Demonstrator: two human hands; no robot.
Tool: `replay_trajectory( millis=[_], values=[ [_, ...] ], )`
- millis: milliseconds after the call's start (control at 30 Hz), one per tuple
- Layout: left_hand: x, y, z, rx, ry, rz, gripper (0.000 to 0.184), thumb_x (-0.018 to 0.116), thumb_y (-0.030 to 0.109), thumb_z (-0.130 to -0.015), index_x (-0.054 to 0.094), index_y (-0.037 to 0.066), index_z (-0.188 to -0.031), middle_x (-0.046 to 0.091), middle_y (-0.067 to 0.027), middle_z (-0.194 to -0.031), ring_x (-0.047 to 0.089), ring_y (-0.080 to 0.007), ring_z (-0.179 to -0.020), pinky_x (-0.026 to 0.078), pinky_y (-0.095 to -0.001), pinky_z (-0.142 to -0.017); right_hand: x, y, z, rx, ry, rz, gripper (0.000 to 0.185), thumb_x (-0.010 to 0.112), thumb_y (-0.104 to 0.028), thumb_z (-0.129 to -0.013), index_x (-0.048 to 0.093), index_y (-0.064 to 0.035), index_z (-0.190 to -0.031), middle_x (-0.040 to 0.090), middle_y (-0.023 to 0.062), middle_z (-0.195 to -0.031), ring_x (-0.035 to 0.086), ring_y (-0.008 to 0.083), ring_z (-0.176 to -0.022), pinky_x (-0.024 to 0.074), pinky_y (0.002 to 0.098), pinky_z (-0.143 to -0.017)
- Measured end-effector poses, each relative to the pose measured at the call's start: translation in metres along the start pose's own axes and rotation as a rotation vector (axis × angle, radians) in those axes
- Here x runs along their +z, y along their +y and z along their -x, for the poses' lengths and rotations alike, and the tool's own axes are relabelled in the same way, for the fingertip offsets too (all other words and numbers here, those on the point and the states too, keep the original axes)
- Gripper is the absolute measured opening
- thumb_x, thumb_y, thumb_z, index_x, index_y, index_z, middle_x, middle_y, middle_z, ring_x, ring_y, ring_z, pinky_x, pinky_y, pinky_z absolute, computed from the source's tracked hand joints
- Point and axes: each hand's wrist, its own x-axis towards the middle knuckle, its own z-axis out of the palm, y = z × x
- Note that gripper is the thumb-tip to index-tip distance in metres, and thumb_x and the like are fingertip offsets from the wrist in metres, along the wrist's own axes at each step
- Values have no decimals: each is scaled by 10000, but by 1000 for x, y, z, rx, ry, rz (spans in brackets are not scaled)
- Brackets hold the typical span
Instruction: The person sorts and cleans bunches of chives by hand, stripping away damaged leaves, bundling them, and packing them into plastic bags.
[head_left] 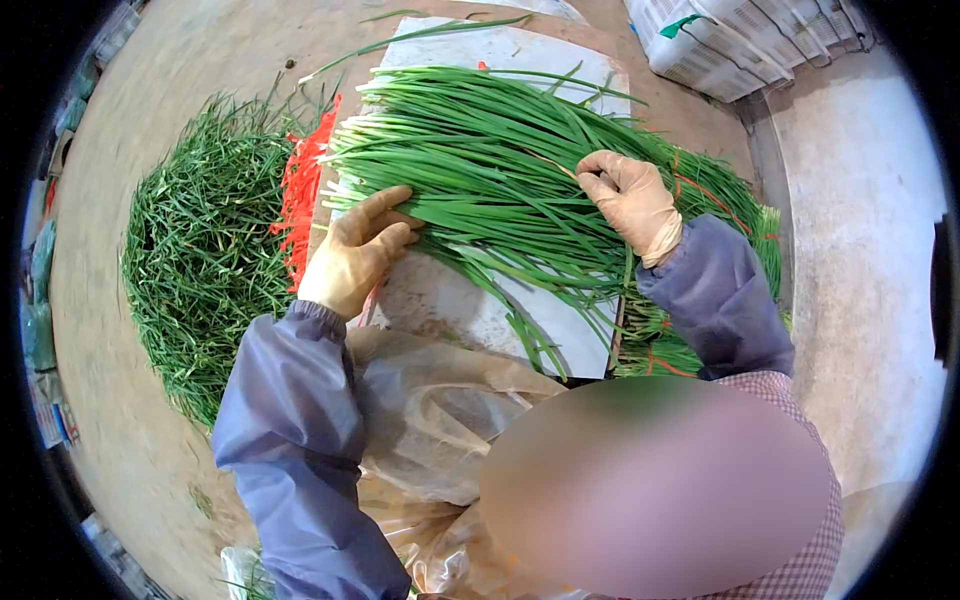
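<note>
A thick spread of long green garlic chives (490, 165) lies on a white board (560, 335), pale stem ends to the left and leaf tips to the right. My gloved left hand (358, 250) rests at the lower edge of the chives near the stems, fingers stretched out and apart. Over the leafy part, my gloved right hand (635, 205) has thumb and forefinger pinched together. A thin yellowish-brown withered leaf (550, 163) runs from the chives to those fingertips.
Left of the board stands a big heap of loose green leaves (210, 240), with red ties (303, 200) hanging between. Bundles of chives bound with red bands (655, 362) lie at the right. White crates (715, 45) stand at the upper right, by a low ledge (860, 250).
</note>
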Motion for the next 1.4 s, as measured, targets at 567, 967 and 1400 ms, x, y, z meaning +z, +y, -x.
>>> replay_trajectory(
  millis=[567, 967, 1400],
  values=[
    [16, 23, 26, 102, 154, -246, 354, 605, 173, -948, 571, 9, -1261, 673, -72, -974, 606, -126, -860, 487, -259, -772, -20, -12, -23, 253, -231, -499, 75, 639, -119, -899, 643, -45, -911, 504, -79, -626, 383, 5, -468, 272, 198, -415],
    [96, 48, 73, -169, -79, 399, 497, 536, 404, -975, 543, 6, -1273, 661, -74, -980, 554, -92, -666, 436, -207, -551, -22, -87, 42, 327, -866, -805, 78, 716, -64, -830, 676, -13, -873, 541, -25, -619, 404, 35, -469, 270, 206, -416],
    [37, 23, 183, 54, 261, 728, 264, 523, 190, -979, 602, -1, -1143, 617, -35, -728, 483, -85, -523, 396, -221, -490, 48, -149, 85, -286, -1481, -671, 194, 683, -170, -887, 667, 14, -943, 691, 73, -848, 643, 175, -760, 508, 295, -689]
  ],
)
